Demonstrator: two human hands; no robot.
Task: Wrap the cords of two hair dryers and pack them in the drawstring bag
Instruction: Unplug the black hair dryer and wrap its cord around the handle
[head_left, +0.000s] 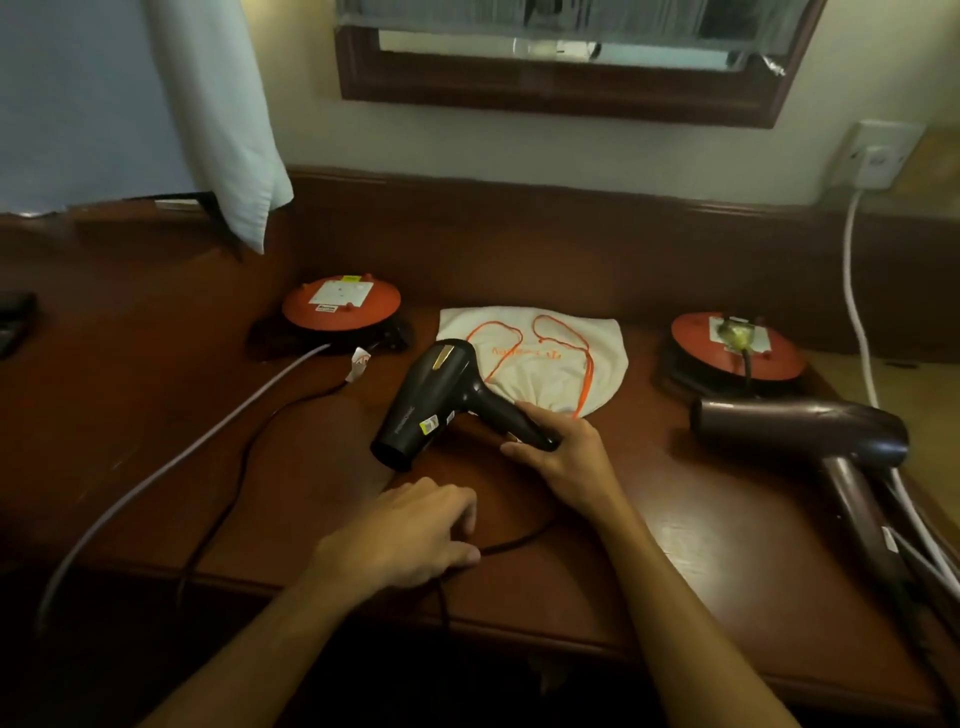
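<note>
Near the front edge of the dark wooden tabletop (649, 561), left hand (410, 535) pinches the thin black cord (511, 544). Right hand (558, 457) grips the glossy black hair dryer (441, 400) mid-tabletop. White drawstring bag (550, 358) lies flat behind; maroon hair dryer (810, 431) near the right edge.

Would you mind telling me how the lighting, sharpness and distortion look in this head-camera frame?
Head view: dim, warm light with a soft glare patch on the wooden desk near the right hand; the near edge falls into deep shadow. Wide-angle bending curves the desk's back rail. The black hair dryer is fairly sharp; the maroon hair dryer and the left hand look softer.
</note>
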